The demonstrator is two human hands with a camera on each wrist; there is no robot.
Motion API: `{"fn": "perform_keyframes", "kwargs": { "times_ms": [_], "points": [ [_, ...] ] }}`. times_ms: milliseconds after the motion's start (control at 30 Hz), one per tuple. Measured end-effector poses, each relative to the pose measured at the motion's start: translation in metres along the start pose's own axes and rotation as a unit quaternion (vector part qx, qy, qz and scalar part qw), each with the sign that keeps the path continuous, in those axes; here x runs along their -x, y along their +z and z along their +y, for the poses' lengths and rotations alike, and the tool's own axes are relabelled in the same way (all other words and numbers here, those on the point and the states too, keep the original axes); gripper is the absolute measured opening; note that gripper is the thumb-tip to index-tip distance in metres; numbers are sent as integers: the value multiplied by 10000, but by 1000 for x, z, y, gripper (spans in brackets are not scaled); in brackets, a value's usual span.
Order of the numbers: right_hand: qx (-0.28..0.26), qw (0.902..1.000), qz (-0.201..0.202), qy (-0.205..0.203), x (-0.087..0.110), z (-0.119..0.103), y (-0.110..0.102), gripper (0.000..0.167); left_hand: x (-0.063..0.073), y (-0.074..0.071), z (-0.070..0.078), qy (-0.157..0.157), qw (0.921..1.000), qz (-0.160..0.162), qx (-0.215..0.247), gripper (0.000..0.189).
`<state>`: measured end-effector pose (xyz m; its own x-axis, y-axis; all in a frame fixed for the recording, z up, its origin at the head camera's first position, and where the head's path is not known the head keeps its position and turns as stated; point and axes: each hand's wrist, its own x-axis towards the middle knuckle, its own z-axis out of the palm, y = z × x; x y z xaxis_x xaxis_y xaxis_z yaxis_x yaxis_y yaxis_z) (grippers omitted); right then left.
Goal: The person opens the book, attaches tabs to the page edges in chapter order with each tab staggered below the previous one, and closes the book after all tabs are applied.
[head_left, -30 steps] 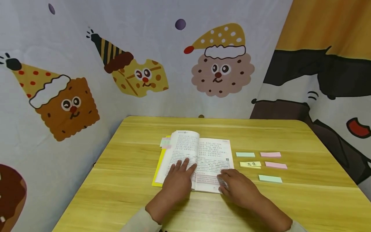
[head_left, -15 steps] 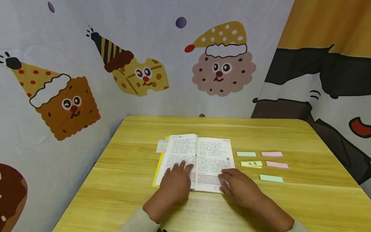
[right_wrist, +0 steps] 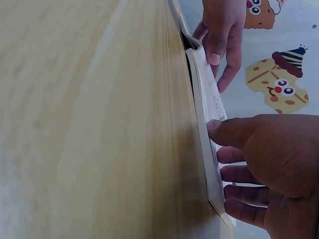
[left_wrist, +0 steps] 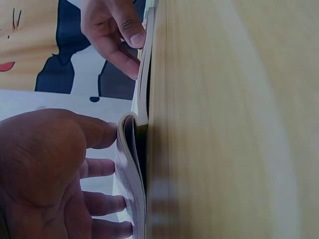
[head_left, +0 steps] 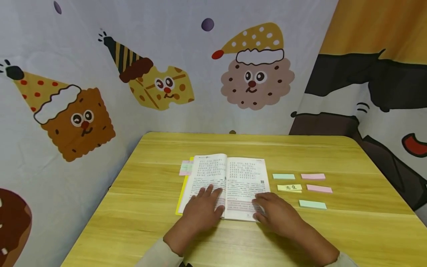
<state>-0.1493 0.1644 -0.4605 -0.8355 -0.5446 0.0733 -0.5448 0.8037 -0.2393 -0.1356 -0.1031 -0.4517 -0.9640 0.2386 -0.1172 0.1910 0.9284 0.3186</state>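
Observation:
An open book (head_left: 245, 174) with printed pages and a yellow cover edge lies on the wooden table. My left hand (head_left: 201, 209) rests with spread fingers on the lower left page; in the left wrist view its fingertips touch the curved page (left_wrist: 128, 164) close to the spine. My right hand (head_left: 278, 213) lies over the lower right corner, and the right wrist view shows its thumb and fingertips touching the right page edge (right_wrist: 212, 149). Pink and green sticky tabs (head_left: 186, 168) stick out from the book's left side.
Right of the book lie green sticky notes (head_left: 283, 177), pink sticky notes (head_left: 313, 176) and a yellow sticky note pad (head_left: 289, 188) with handwriting. The table (head_left: 133, 222) meets a cartoon-printed cloth (head_left: 207, 92) behind and to the left.
The left page, raised and curved a second ago, now lies flatter, and the tabs at the left show further out. My left hand has shifted slightly left; the right hand has barely moved.

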Motion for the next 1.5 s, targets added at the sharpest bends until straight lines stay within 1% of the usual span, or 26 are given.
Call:
{"fn": "perform_keyframes", "kwargs": {
  "times_ms": [233, 433, 767, 933, 1033, 1133, 1300, 1400, 1500],
  "points": [
    [12, 10000, 23, -55, 0, 1, 0, 39, 3, -3, 2, 52, 9999, 12, 136, 58],
    [47, 9999, 90, -64, 1, 1, 2, 40, 4, -4, 3, 116, 9999, -5, -11, 64],
    [-39, 9999, 123, -94, 2, 1, 2, 41, 3, -4, 3, 112, 9998, -104, -147, 78],
    [-45, 9997, 140, -178, 3, 4, 2, 41, 2, -3, 3, 95, 9996, -148, -235, 85],
    [-126, 9996, 100, -214, 5, 6, 2, 44, 1, -2, 4, 82, 9995, -172, -248, 89],
    [-239, 9994, 7, -245, 7, 9, 1, 50, 1, -2, 4, 84, 9995, -166, -268, 91],
    [-263, 9989, -153, -350, 8, 13, 0, 57, 0, 1, 5, 76, 9994, -126, -322, 92],
    [-315, 9984, -192, -423, 8, 15, -2, 53, 0, 2, 5, 61, 9993, -107, -364, 94],
    [-419, 9978, -264, -438, 8, 16, -6, 45, -1, 2, 6, 49, 9991, -99, -411, 95]
  ]
}}
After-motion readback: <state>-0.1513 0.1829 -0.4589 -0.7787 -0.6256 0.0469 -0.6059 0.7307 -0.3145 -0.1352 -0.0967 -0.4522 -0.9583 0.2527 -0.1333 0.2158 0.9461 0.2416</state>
